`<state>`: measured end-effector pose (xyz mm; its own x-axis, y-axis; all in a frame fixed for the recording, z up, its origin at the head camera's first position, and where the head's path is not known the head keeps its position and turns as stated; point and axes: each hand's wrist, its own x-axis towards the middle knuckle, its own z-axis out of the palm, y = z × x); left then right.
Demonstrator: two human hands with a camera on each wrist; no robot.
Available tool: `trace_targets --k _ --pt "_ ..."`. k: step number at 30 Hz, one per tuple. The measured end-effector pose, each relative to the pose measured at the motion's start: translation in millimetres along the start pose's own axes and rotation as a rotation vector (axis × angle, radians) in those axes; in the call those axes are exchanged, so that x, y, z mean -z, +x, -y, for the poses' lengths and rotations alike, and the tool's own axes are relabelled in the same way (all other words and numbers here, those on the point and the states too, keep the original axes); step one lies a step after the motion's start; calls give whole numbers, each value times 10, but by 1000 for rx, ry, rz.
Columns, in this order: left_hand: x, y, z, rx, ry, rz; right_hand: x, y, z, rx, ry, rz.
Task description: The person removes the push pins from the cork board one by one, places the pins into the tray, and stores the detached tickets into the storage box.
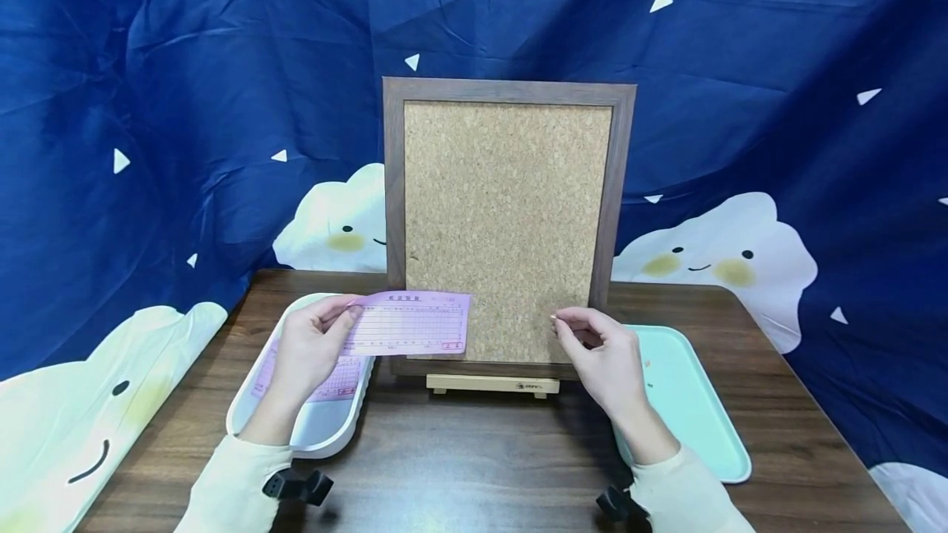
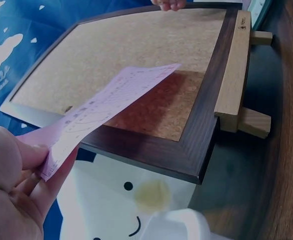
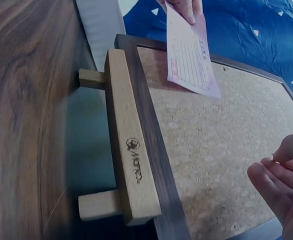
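My left hand (image 1: 313, 345) pinches a pink printed receipt slip (image 1: 415, 323) by its left end, with the thumb on its front. The slip's free end overlaps the lower left of a framed cork board (image 1: 511, 204) and stands off it in the left wrist view. Close to the board's lower right, my right hand (image 1: 603, 352) pinches a tiny pin (image 3: 273, 156) between thumb and fingers; only its thin tip shows, most of it hidden by the fingers. The board stands upright on a light wooden stand (image 1: 492, 384).
Under the left forearm is a white tray (image 1: 326, 439) with more pink slips (image 1: 341, 379) in it. A mint green tray (image 1: 704, 418) with a few small pieces lies beyond the right hand. All stand on a dark wooden table (image 1: 459, 467), before a blue curtain (image 1: 511, 15).
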<state>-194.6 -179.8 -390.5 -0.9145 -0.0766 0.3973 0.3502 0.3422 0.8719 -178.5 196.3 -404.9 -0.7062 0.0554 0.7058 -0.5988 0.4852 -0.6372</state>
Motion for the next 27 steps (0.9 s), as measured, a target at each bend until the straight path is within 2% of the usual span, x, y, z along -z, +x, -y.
trace_targets --k 7,14,23,27 --pt "52 -17 48 -7 -18 2 64 -37 -31 -15 -13 -12" --pt "97 -24 43 -7 3 -10 172 -56 -67 -11 -41 -18" --pt "223 -79 64 -13 36 -38 315 -103 -139 -67 -57 -5" --pt "294 -84 72 -4 71 -54 370 -124 -182 -100 -28 -2"
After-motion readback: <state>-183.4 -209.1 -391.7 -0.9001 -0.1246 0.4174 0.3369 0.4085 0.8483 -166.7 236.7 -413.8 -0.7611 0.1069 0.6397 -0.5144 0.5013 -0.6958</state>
